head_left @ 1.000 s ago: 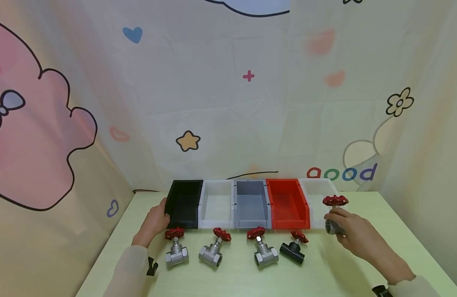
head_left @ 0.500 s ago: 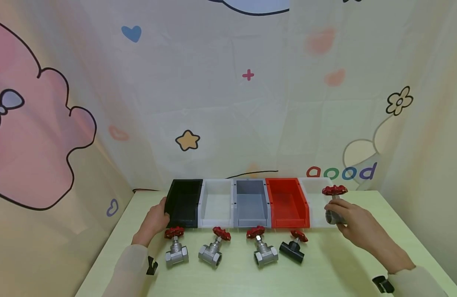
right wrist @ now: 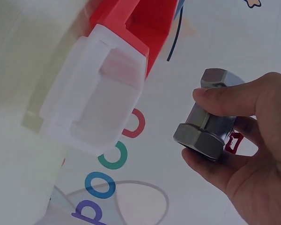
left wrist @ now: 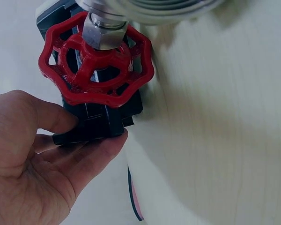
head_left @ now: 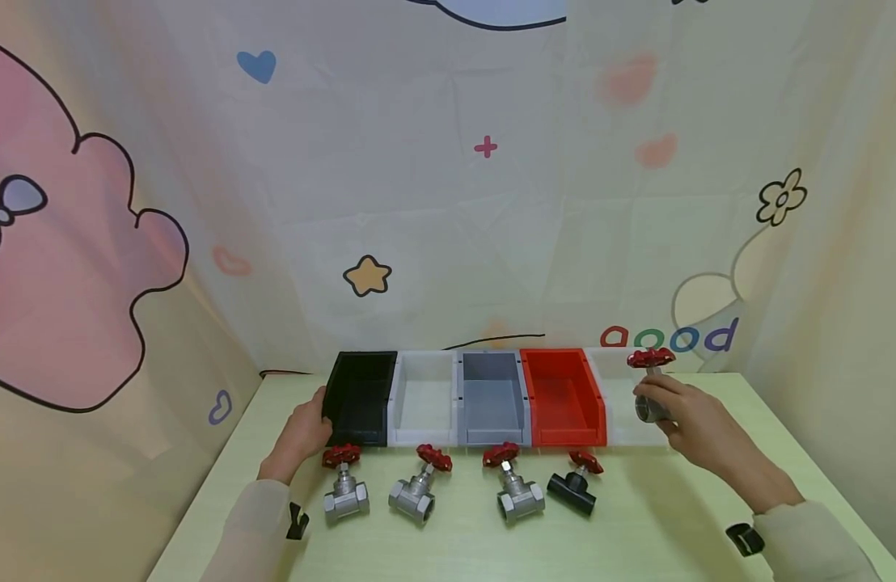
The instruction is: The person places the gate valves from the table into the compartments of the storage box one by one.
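Near the tabletop's point(head_left: 455, 558) far edge, left hand point(head_left: 301, 435) pinches black bin point(head_left: 361, 398), right hand point(head_left: 694, 422) a raised valve point(right wrist: 208, 124) best kept upright.

Bare hands point(head_left: 699, 422) show beyond plain cream sleeves point(head_left: 247, 529), with a small black fitting point(head_left: 745, 539) near the end of each.

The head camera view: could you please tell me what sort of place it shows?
Probably an indoor workspace, though the room beyond is hidden. A pale table bears a row of bins, with four red-handled valves in front, and a wrinkled, cartoon-printed backdrop hangs behind it.
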Tool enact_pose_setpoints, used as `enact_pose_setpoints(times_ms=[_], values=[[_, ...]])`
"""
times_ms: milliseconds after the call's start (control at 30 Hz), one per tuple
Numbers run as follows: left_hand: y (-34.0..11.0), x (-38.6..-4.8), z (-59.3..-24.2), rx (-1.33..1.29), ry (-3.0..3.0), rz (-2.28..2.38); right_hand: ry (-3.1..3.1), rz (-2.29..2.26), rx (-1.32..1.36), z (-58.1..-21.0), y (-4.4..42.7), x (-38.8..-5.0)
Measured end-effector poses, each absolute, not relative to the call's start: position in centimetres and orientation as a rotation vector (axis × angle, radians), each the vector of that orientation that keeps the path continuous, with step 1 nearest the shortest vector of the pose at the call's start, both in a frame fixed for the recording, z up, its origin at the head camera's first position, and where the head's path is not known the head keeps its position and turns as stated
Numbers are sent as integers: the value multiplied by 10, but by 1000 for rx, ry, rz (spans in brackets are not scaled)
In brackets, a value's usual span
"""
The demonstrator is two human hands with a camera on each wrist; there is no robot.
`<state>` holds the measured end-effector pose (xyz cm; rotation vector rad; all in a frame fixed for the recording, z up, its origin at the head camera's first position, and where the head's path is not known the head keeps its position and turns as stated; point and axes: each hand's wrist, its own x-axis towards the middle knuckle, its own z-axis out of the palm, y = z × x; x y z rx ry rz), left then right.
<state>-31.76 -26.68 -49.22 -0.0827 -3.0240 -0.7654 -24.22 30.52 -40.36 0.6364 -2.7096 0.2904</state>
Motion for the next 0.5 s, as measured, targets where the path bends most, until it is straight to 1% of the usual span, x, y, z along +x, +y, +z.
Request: enact_pose_setpoints(times_ms=[500], values=[[-267,-318,-492,-81,-3027,-766,-2746,316,599,-409,308,-262]])
